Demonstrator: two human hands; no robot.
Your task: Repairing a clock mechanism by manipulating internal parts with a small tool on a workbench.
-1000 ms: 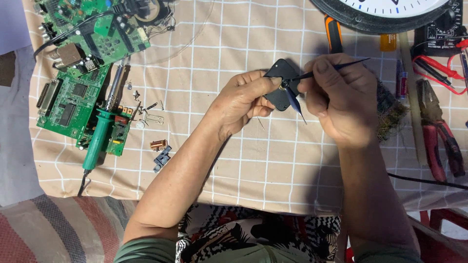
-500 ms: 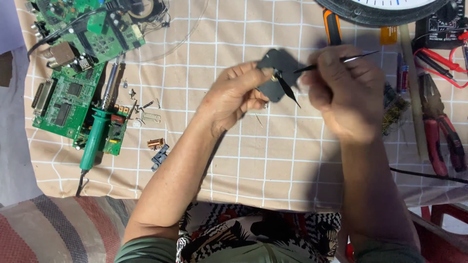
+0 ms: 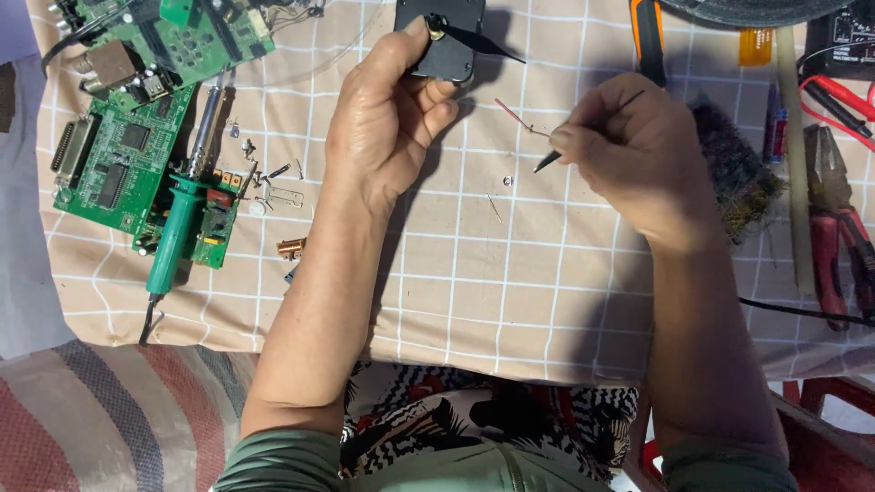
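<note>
Two hands over a checked cloth [image 3: 510, 301]. Right hand [image 3: 638, 155], fingers pinched shut on one thin black clock hand [image 3: 549, 161] and one fine red wire [image 3: 512, 117]. Left hand [image 3: 387, 118], farther up, fingers curled around one black clock movement [image 3: 447, 41]. Leftward: one green soldering iron [image 3: 178, 228], two green circuit boards [image 3: 114, 159]. Rightward: one pair of red pliers [image 3: 843, 228].

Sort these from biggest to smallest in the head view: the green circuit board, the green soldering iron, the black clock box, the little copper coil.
1. Circuit board, clearly biggest.
2. Soldering iron, longer but thinner.
3. Clock box, partly hidden by the left hand and frame edge, so unsure against the iron.
4. Copper coil, tiny.
</note>
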